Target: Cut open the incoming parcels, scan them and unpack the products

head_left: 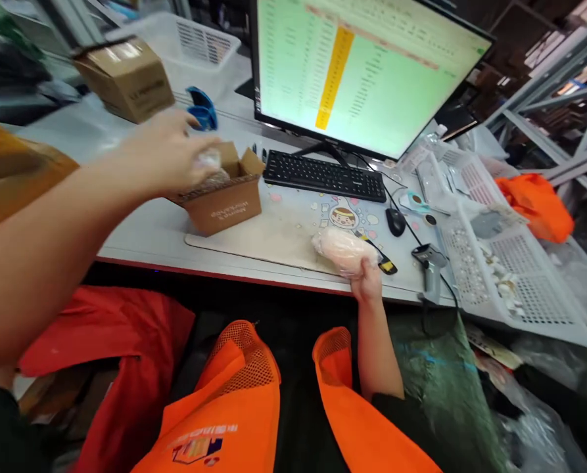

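Note:
My left hand (175, 154) is over an open cardboard box (227, 207), its fingers closed on a small plastic-wrapped item (208, 159) that is blurred and partly hidden. The box has its flaps up and printed lettering on the front; its contents are mostly hidden by my hand. Near the front edge of the desk, my right hand (369, 281) grips one end of a pale bundle (342, 249) wrapped in clear film. A black and yellow tool, perhaps a cutter (388, 265), lies just beyond that bundle.
Behind stand a monitor (362, 72), a black keyboard (325, 174) and a mouse (396, 222). A barcode scanner (430, 266) and white baskets (544, 289) are at right. A closed carton (138, 85), a blue tape dispenser (203, 108) and another white basket (194, 49) are at back left.

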### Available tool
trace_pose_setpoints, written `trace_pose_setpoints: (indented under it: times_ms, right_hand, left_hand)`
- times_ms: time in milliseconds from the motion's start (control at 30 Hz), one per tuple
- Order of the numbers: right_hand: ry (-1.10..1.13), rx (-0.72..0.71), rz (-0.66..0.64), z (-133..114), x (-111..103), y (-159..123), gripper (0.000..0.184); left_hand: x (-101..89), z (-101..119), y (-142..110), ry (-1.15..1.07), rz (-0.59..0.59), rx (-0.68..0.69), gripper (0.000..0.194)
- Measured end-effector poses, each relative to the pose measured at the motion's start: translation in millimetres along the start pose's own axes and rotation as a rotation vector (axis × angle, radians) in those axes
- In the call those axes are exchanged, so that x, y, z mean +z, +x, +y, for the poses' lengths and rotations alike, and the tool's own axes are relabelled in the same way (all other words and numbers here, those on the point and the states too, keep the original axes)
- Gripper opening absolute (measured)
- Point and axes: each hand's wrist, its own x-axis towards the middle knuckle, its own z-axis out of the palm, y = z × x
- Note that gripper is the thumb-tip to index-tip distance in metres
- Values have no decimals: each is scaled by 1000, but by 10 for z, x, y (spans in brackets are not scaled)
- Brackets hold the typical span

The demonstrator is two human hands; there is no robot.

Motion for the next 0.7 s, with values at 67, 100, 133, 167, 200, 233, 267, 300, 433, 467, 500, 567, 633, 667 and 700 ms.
trace_pose_setpoints:
  times_ms: [67, 100, 133, 167, 200, 233, 267, 300, 433, 467, 500, 567, 633, 667, 700]
  right_hand:
    - [-104, -106, -25, -44, -16, -92, 56]
    - [-178, -180, -40, -86, -16, -154, 50]
    - [-269, -266, -75, -142, -6, -219, 43]
    - [-365, -361, -137, -213, 12, -282, 34]
    - [-454, -467, -232, -293, 36, -336, 28]
    - [-533, -583, -354, -380, 64, -376, 24]
    - [-603, -696, -490, -466, 89, -400, 22]
    - [-672, -798, -613, -545, 107, -407, 22]
    - [-974, -1023, -676, -704, 55, -344, 25]
    - [-1033, -1035, -637, -706, 14, -325, 26]
    - [-1079, -1032, -607, -701, -31, -311, 27]
    - [-1133, -972, -578, -694, -121, -292, 32]
    - [-1119, -842, -607, -704, -193, -283, 42]
    - [-1083, -753, -646, -713, -217, -279, 48]
    - [-1035, -659, -690, -718, -231, -273, 52]
  left_hand:
    - [-44, 314, -140, 28, 125, 23, 103]
    - [-17, 554, -240, -33, 232, 5, 88]
    - [59, 833, -351, -203, 354, -29, 71]
    - [186, 1126, -463, -436, 335, -46, 61]
    - [355, 1411, -567, -721, 178, -94, 61]
    - [551, 1663, -658, -1036, -23, -159, 73]
    - [754, 1868, -731, -1313, -196, -247, 84]
    - [945, 2019, -785, -1527, -294, -338, 90]
    - [1373, 2217, -858, -2010, -299, -573, 88]
    - [1404, 2220, -854, -2050, -265, -607, 85]
    - [1420, 2221, -846, -2060, -234, -647, 82]
    - [1439, 2226, -829, -2006, -170, -739, 78]
    - [1464, 2228, -812, -1920, -117, -810, 79]
    - [1479, 2223, -804, -1882, -97, -830, 80]
    - [1492, 2215, -796, -1846, -84, -840, 82]
